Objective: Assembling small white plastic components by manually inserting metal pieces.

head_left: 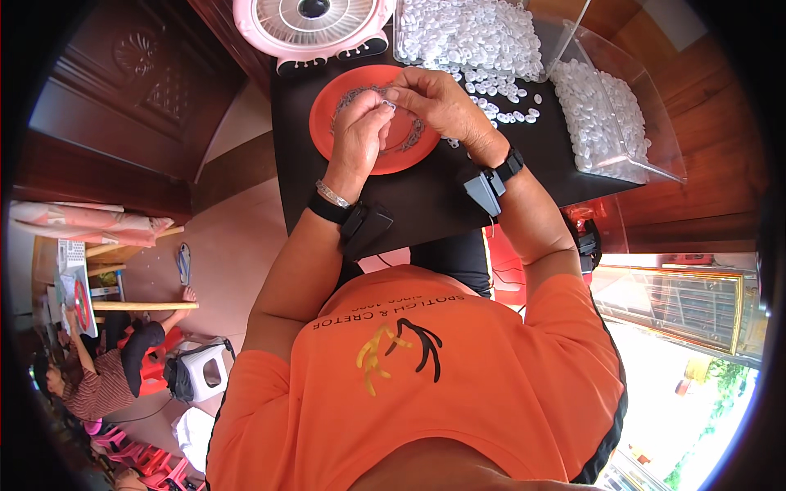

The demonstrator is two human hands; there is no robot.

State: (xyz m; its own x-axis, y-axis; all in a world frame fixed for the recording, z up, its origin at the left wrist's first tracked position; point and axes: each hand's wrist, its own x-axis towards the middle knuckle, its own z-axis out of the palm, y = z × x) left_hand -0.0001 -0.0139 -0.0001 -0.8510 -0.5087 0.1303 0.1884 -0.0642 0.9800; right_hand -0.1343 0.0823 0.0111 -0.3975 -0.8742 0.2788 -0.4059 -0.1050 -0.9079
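Observation:
Over a round orange-red plate, my two hands meet fingertip to fingertip. My left hand is closed in a pinch on a small whitish plastic piece. Thumb and forefinger of my right hand pinch together right at that piece; what they grip is too small to make out. Many thin grey metal bits lie in a ring on the plate. Loose white oval plastic pieces with holes are scattered on the black table just beyond my right hand.
A clear box of the same white ovals stands at the back, with another heaped clear bin at the right. A pink fan stands back left. On the floor side at left, another person sits near red stools.

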